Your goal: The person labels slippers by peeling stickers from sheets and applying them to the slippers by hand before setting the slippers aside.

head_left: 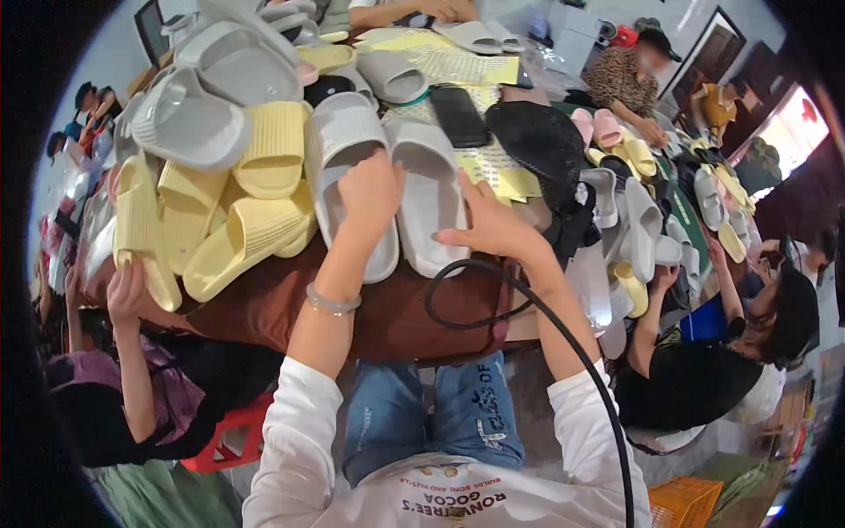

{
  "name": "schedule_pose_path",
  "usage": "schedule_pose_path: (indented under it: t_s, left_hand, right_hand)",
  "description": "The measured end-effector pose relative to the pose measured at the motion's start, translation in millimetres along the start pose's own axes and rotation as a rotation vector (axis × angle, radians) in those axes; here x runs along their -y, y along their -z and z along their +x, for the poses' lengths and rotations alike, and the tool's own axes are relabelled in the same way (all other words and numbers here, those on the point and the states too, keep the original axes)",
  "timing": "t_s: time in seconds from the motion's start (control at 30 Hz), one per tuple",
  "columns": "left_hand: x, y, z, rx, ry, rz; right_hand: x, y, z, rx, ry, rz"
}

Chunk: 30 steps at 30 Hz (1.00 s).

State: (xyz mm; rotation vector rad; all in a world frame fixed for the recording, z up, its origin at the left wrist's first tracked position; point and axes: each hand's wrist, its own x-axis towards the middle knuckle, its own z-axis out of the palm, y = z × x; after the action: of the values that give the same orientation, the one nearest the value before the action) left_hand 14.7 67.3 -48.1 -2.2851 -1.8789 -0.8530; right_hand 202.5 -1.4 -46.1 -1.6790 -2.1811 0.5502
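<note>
A pair of light grey slippers lies side by side in front of me, toes pointing away: the left slipper (346,123) and the right slipper (431,198). Over the inner edge of the left one, just below its strap, my left hand (372,189) is closed. Its fingertips are hidden, so what they pinch does not show. My right hand (493,218) grips the outer side of the right slipper, thumb over the footbed and fingers along the edge. Left of the pair lie several yellow slippers (268,150), with grey slippers (198,123) piled behind them.
A brown cloth (396,321) covers the near table edge. Beyond the pair lie a black phone (460,117), yellow label sheets (506,172) and a black cap (539,141). A black cable (576,339) loops by my right forearm. Co-workers sit on both sides, one hand (126,290) touching a yellow slipper.
</note>
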Motion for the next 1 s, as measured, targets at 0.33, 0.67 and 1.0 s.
schedule_pose_path:
  t_s: [0.33,0.67,1.0]
  left_hand:
    - [-1.7,3.6,0.3,0.010,-0.006,0.056]
    - [-6.0,4.4,0.3,0.008,-0.017,0.056]
    - [-7.9,7.3,0.0,0.074,0.032,0.019]
  right_hand:
    - [7.3,6.2,-3.9,0.060,-0.030,0.031]
    - [-4.4,-4.1,-1.7,-0.032,0.005,-0.008]
    - [-3.4,-9.7,-2.1,-0.108,0.034,-0.091]
